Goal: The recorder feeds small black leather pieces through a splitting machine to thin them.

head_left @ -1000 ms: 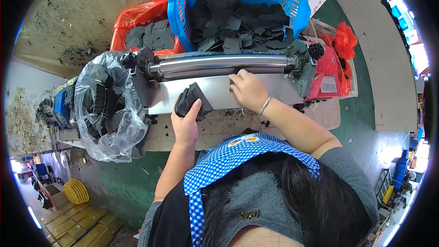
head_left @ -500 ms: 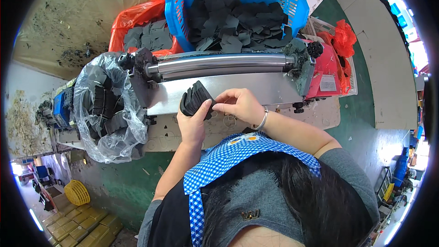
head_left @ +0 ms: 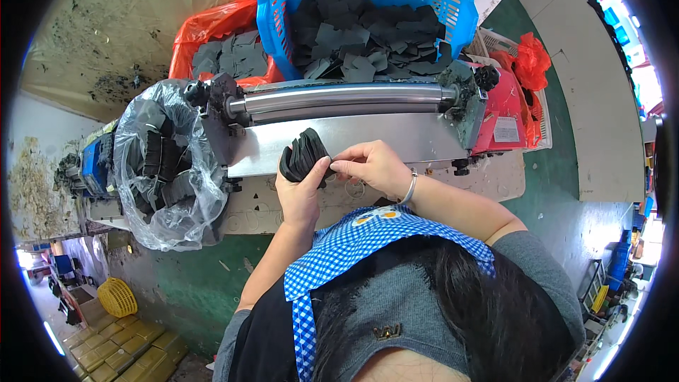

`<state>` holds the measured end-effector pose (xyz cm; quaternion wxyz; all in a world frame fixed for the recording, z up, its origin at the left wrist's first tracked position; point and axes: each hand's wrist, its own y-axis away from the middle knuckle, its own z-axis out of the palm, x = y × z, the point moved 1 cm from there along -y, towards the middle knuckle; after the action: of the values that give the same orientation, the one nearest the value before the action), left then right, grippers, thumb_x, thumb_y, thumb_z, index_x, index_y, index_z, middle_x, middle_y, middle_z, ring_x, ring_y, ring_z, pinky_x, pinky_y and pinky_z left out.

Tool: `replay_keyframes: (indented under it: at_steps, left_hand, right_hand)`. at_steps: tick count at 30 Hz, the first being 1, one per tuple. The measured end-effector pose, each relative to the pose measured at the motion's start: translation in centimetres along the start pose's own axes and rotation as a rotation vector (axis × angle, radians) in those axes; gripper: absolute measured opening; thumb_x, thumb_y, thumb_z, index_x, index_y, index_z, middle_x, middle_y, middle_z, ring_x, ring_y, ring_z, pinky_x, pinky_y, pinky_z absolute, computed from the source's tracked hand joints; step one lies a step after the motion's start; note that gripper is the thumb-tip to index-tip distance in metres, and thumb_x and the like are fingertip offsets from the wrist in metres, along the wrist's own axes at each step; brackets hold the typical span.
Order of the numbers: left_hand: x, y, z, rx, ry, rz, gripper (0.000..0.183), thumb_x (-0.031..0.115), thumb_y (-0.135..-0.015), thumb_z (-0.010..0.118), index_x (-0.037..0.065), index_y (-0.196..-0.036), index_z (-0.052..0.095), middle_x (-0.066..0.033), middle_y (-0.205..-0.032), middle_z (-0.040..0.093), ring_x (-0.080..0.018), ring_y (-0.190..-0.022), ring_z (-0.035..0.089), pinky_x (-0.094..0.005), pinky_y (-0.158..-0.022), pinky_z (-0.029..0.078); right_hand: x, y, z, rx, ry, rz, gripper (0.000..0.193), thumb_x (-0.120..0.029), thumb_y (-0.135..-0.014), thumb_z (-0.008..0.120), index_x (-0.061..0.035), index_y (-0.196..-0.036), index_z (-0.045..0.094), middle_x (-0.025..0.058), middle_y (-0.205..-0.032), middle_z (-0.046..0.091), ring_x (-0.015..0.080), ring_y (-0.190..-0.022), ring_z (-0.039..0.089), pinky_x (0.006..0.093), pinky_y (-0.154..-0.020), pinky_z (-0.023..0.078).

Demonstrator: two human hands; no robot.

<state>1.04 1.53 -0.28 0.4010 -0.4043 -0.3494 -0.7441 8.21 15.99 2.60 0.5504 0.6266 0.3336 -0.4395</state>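
A fanned stack of thin black sheet pieces [head_left: 304,153] is wrapped in the fingers of my left hand [head_left: 300,197], its thumb pressed along the near side. My right hand [head_left: 375,170] pinches thumb and forefinger together at the stack's right edge; it seems to grip the edge of one piece, though the fingertips cover it. Both hands are over the near side of a machine's smooth metal plate [head_left: 368,131]. Behind the plate runs a shiny steel roller [head_left: 346,95] between two dark end blocks.
Beyond the roller stands a blue plastic basket [head_left: 458,7] heaped with black pieces. To its left, a red bag [head_left: 205,22] holds more. A clear plastic bag [head_left: 180,230] of black stacks is at the machine's left. A red housing [head_left: 503,117] is at its right.
My hands hold nearly the same pose. The stack has tilted slightly, and its pieces look a little more spread at the top.
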Motion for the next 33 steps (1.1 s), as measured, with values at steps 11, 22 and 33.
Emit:
replay_keyframes:
  at_steps: [11, 22, 33]
  left_hand:
    - [0.3, 0.6, 0.7, -0.023, -0.170, 0.183, 0.039, 0.003, -0.074, 0.074, 0.001, -0.106, 0.051, -0.0023, -0.092, 0.057, -0.0081, -0.080, 0.055, -0.0229, -0.072, 0.048]
    - [1.6, 0.1, 2.5, -0.029, -0.087, 0.161, 0.040, 0.004, -0.076, 0.071, 0.001, -0.111, 0.051, -0.0030, -0.095, 0.058, -0.0088, -0.081, 0.056, -0.0224, -0.070, 0.048]
    - [0.7, -1.0, 0.1, 0.024, 0.107, 0.034, 0.023, 0.004, -0.084, 0.061, -0.002, -0.106, 0.058, -0.0095, -0.093, 0.063, -0.0172, -0.083, 0.062, -0.0302, -0.076, 0.050]
  right_hand:
    - [0.1, 0.6, -0.2, 0.087, 0.119, -0.193, 0.017, -0.014, -0.084, 0.062, 0.0011, -0.090, 0.067, 0.0066, -0.074, 0.067, 0.0109, -0.066, 0.063, 0.0240, -0.063, 0.049]
    - [-1.6, -0.1, -0.6, 0.273, 0.391, -0.407, 0.012, -0.009, -0.082, 0.060, 0.0026, -0.083, 0.065, 0.0039, -0.073, 0.064, 0.0081, -0.065, 0.060, 0.0215, -0.061, 0.049]
    - [1.0, -1.4, -1.3, 0.215, -0.571, 0.307, 0.017, -0.014, -0.088, 0.050, 0.0024, -0.089, 0.055, 0.0108, -0.079, 0.062, 0.0168, -0.066, 0.062, 0.0274, -0.055, 0.052]
